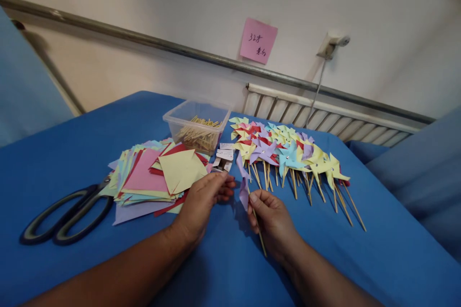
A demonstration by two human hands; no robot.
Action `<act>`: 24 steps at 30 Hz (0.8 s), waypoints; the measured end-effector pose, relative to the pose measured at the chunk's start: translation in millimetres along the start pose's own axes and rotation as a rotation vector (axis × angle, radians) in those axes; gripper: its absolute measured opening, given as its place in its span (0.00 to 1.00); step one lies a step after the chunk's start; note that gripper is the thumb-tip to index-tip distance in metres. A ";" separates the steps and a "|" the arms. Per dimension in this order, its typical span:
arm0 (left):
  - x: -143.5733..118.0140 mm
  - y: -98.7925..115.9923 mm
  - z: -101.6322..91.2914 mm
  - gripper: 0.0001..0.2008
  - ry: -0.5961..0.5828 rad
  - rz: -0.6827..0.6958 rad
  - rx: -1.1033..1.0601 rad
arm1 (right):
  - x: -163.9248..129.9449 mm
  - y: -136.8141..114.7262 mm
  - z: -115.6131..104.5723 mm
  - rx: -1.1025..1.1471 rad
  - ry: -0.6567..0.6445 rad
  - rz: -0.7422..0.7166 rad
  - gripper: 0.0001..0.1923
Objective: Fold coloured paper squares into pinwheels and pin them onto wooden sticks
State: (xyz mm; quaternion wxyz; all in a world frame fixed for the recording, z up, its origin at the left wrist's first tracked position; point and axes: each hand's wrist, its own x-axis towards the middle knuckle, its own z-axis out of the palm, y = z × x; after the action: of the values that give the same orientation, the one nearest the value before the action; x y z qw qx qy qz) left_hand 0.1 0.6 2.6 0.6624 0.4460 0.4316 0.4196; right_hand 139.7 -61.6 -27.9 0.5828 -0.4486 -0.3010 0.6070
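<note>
My right hand [272, 218] grips a thin wooden stick [260, 234] with a purple paper pinwheel [243, 180] at its top, seen edge-on. My left hand [203, 199] is just left of it, its fingertips pinched together close to the pinwheel's centre; whether they hold a small pin I cannot tell. Both hands hover low over the blue cloth [72, 153] in the middle of the table.
A row of finished pinwheels [288, 153] on sticks lies to the right. A stack of coloured paper squares [158, 175] and black scissors [68, 213] lie to the left. Behind stands a clear plastic box of sticks [198, 127], with small white packets [225, 156] beside it.
</note>
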 end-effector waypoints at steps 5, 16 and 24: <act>0.6 4.2 -1.4 0.18 0.012 0.065 0.084 | -3.9 -4.8 1.0 0.203 -0.120 0.103 0.18; -3.5 4.0 3.8 0.12 -0.165 -0.014 -0.057 | -5.8 -3.8 2.1 0.211 -0.217 0.214 0.18; -2.6 2.3 1.5 0.10 -0.143 -0.005 -0.001 | -1.5 -1.8 1.4 0.189 -0.198 0.203 0.17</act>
State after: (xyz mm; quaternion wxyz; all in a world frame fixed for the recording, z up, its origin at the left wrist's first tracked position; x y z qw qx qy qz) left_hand 0.5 -1.7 5.6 0.6927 0.4735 0.3841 0.3853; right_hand 139.1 -62.6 -25.5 0.5253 -0.3579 -0.2519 0.7297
